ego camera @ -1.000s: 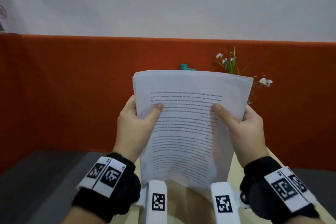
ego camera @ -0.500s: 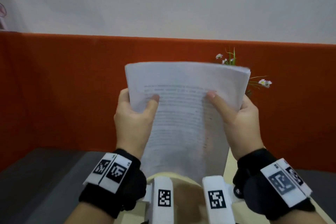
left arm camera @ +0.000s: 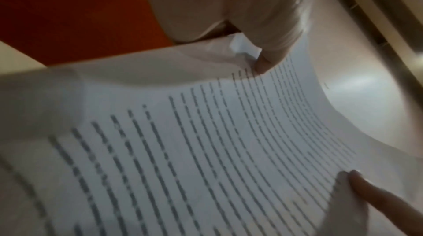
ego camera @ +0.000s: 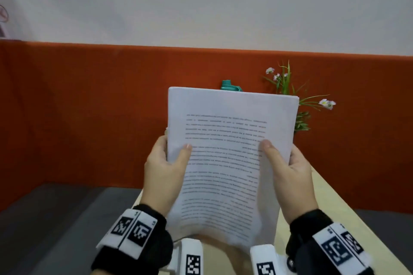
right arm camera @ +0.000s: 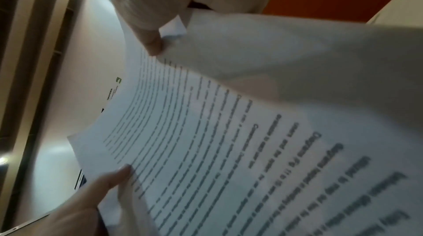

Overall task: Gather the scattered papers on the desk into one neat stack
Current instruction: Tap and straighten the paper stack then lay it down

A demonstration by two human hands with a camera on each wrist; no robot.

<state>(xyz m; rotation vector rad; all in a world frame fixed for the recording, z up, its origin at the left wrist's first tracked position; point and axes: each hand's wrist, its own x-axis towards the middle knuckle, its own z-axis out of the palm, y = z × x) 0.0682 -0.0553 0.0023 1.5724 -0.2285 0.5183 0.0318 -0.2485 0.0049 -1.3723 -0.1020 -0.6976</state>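
Papers point(ego camera: 230, 140) lower vs before, both hands gripping; teal thing point(ego camera: 230, 86) visible again.

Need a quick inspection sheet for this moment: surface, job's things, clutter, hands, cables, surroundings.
Surface: light wooden desk, mostly hidden behind the papers.
Job's things: paper stack held upright in the air, printed side toward the head camera, top edges roughly flush, lower part blurred.
Clutter: flowering plant and a teal object behind the stack, against the divider.
Hands: left hand grips the stack's left edge, thumb on the front; right hand grips the right edge the same way.
Cables: nothing seen.
Surroundings: orange divider, white wall above, grey floor at lower left.
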